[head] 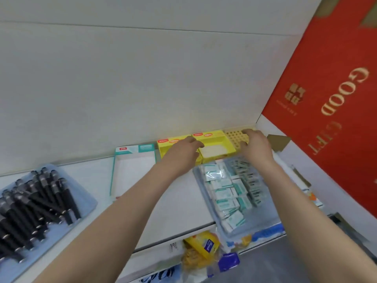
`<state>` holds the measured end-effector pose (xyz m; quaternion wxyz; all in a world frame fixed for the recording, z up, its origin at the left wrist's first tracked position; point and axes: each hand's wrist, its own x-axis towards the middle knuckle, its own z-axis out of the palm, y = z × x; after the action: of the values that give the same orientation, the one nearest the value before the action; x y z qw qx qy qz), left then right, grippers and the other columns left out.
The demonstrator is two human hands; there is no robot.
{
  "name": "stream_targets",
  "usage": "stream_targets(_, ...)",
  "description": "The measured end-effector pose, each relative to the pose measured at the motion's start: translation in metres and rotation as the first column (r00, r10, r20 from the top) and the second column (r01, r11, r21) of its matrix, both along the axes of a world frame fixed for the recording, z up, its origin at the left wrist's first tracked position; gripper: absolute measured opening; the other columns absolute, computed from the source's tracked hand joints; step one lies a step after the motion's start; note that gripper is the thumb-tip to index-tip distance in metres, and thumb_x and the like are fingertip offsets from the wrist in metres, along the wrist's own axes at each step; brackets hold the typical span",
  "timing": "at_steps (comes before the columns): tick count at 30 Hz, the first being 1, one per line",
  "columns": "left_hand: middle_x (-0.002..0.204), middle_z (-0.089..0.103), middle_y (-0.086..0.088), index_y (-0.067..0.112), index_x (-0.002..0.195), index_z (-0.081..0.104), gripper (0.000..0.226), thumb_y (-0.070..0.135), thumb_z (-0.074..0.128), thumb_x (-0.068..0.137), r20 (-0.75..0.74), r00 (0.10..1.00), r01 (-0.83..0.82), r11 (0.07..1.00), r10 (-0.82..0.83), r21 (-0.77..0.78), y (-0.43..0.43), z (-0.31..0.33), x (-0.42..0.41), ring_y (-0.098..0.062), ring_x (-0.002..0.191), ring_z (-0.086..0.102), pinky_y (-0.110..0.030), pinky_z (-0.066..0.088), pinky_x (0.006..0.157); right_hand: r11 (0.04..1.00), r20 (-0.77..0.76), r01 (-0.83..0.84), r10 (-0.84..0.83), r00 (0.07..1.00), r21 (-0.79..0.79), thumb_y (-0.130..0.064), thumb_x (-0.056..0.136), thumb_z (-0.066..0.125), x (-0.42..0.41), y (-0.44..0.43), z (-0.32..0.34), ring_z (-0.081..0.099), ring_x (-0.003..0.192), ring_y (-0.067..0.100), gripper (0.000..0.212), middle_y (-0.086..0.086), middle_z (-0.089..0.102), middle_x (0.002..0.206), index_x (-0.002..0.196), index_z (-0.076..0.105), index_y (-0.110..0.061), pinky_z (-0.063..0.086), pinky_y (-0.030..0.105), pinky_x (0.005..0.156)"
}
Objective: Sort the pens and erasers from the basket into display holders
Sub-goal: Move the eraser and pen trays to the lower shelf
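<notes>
Dozens of black pens (pixel 30 203) heaped in blue tray (pixel 86 198) far left, teal-edged holder (pixel 132 172) beside it, my left hand (pixel 183 152) with fingers curled round yellow holder (pixel 214 148) corner, erasers (pixel 224 190) in clear basket (pixel 272 218) nearer me, my right hand (pixel 255 144) pinching perforated pen holder (pixel 234 137) at wall.

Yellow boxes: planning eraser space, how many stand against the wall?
2. The left yellow box sits beside the teal-edged box, partly under the left hand; the right yellow box stands between it and the holed pen rack. More may be hidden.
</notes>
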<state>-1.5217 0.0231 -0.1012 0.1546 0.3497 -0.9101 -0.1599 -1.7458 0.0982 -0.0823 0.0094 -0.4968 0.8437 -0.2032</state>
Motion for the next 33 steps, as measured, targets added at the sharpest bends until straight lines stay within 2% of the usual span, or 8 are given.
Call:
stream_targets(4,0.145,0.044,-0.008,0.016,0.141,0.047,0.043,0.019,0.050,0.099,0.040,0.994,0.101,0.995,-0.102,0.026,-0.010,-0.010,-0.063,-0.028,0.131,0.043,-0.037,0.038,0.104,0.978,0.043,0.100,-0.109,0.993,0.182,-0.018,0.097,0.050,-0.055,-0.016,-0.004,0.057,0.110,0.041,0.046,0.024,0.049,0.133,0.141,0.042,-0.006,0.047,0.041,0.084)
stream_targets(6,0.149,0.039,-0.009,0.018,0.145,0.042,0.046,0.024,0.048,0.100,0.076,0.990,0.118,0.993,-0.120,0.027,-0.015,-0.017,-0.085,-0.029,0.135,0.037,-0.038,0.034,0.109,0.965,0.043,0.103,-0.116,0.992,0.241,-0.020,0.099,0.049,-0.071,-0.027,-0.006,0.053,0.115,0.041,0.045,0.024,0.046,0.135,0.140,0.041,-0.004,0.045,0.040,0.087)
stream_targets(14,0.156,0.028,-0.004,0.035,0.145,0.040,0.045,0.045,0.036,0.102,0.234,0.968,0.102,0.994,-0.090,-0.039,-0.026,-0.027,-0.121,-0.031,0.143,0.020,-0.038,0.021,0.116,0.934,0.151,0.079,-0.140,0.979,0.349,-0.031,0.099,0.046,-0.095,-0.052,-0.022,0.051,0.118,0.040,0.045,0.022,0.047,0.134,0.137,0.042,-0.006,0.044,0.040,0.090)
stream_targets(16,0.157,0.027,-0.003,0.036,0.144,0.042,0.043,0.046,0.035,0.102,0.253,0.964,0.096,0.994,-0.078,-0.056,-0.026,-0.026,-0.124,-0.030,0.143,0.019,-0.037,0.022,0.114,0.949,0.173,0.105,-0.162,0.971,0.298,-0.029,0.100,0.046,-0.097,-0.056,-0.023,0.051,0.117,0.041,0.046,0.022,0.042,0.136,0.141,0.040,-0.009,0.044,0.041,0.094)
stream_targets(19,0.156,0.029,-0.001,0.037,0.143,0.043,0.043,0.046,0.036,0.102,0.245,0.967,0.096,0.993,-0.077,-0.066,-0.027,-0.025,-0.125,-0.030,0.142,0.021,-0.038,0.024,0.114,0.971,0.167,0.156,-0.186,0.968,0.179,-0.024,0.100,0.047,-0.099,-0.057,-0.017,0.053,0.111,0.041,0.044,0.020,0.038,0.136,0.141,0.041,-0.011,0.044,0.039,0.090)
stream_targets(23,0.154,0.032,0.001,0.038,0.143,0.043,0.042,0.045,0.039,0.101,0.212,0.974,0.096,0.994,-0.083,-0.053,-0.028,-0.029,-0.120,-0.029,0.141,0.023,-0.040,0.032,0.112,0.981,0.093,0.193,-0.193,0.977,0.008,-0.028,0.097,0.051,-0.096,-0.055,-0.009,0.049,0.116,0.041,0.047,0.022,0.049,0.131,0.140,0.046,-0.011,0.041,0.044,0.095)
stream_targets(28,0.156,0.031,-0.003,0.028,0.146,0.041,0.045,0.036,0.042,0.102,0.164,0.982,0.097,0.995,-0.095,-0.007,-0.025,-0.019,-0.105,-0.025,0.142,0.026,-0.034,0.025,0.114,0.971,0.164,0.100,-0.064,0.984,-0.219,-0.025,0.093,0.059,-0.076,-0.050,0.016,0.055,0.118,0.035,0.042,0.011,0.063,0.128,0.134,0.055,-0.016,0.042,0.038,0.093)
stream_targets(33,0.150,0.038,-0.004,0.024,0.143,0.046,0.044,0.033,0.049,0.100,0.064,0.996,-0.058,0.998,0.060,-0.029,-0.019,-0.009,-0.039,-0.025,0.138,0.034,-0.035,0.033,0.110,0.890,-0.036,0.001,-0.020,0.999,-0.455,-0.017,0.092,0.055,-0.034,-0.036,0.037,0.052,0.111,0.036,0.041,0.014,0.058,0.123,0.133,0.054,-0.018,0.038,0.040,0.092)
